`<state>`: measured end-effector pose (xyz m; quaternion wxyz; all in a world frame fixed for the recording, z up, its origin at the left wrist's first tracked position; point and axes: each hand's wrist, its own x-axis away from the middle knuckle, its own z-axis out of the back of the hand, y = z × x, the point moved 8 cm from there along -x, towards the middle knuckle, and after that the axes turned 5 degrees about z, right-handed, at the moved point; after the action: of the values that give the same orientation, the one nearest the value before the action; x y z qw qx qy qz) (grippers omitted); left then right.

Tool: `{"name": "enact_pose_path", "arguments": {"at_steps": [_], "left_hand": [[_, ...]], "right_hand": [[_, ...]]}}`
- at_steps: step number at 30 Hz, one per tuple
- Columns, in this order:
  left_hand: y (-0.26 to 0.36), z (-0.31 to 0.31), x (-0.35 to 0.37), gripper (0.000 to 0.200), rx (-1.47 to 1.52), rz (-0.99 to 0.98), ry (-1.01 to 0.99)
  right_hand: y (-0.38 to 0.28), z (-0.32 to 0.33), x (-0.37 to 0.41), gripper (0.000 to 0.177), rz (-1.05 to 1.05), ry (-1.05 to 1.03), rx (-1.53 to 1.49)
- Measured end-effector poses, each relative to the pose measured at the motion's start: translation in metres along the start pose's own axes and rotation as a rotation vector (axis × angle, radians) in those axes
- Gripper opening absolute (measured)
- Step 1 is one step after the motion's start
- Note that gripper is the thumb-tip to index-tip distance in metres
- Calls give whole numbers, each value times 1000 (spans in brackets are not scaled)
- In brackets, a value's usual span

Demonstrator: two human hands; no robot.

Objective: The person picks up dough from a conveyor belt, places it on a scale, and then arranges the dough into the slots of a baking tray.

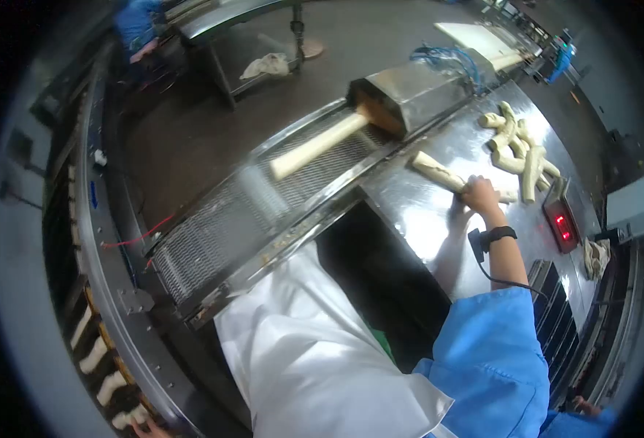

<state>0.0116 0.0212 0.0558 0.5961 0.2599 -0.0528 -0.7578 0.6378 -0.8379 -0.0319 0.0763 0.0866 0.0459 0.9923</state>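
Note:
My right hand [480, 196], with a black strap around its wrist, reaches across the metal table [409, 201]. Its fingers are closed on a pale dough roll [438, 172] lying there, and they hide part of it. Dough shows on both sides of the hand. Just beyond, several more dough rolls [533, 172] lie in a loose pile. A digital scale [561, 219] with red digits stands to the right of them. My left hand is outside the view.
Left of the table, a mesh conveyor [220, 244] carries a long dough roll [318, 146] at a metal machine housing [427, 95]. Dough pieces [110, 387] lie in pans along the left rail, where a hand [150, 431] reaches in. Another person [136, 25] is at far left.

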Motion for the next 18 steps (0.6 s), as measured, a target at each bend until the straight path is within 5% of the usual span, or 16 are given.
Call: {"name": "enact_pose_path", "arguments": {"at_steps": [2,4,8,11,12,14,17,18], "left_hand": [[41,-43,-11,49,190,-91,-113],[153,-49,16,40,231,-276,-165],[256,-77,37,40,170,-607,-210],[289,-90,49,34,90,-505,-324],[275,-111,40,34,341,-577,-354],[281,-111,54,34,251,-605,-351],[272,-121,54,35,120,-640,-357],[256,-132,43,35,129,-569,-374]], "right_hand": [[9,2,9,32,-19,-81,-37],[38,-1,12,30,-28,-77,-60],[117,23,27,42,-77,14,-1167],[191,67,47,39,-114,91,-1639],[220,81,48,35,-98,126,-1671],[289,111,63,37,-219,371,-1664],[361,154,72,34,46,709,-1584],[381,162,73,32,-133,802,-1438]]}}
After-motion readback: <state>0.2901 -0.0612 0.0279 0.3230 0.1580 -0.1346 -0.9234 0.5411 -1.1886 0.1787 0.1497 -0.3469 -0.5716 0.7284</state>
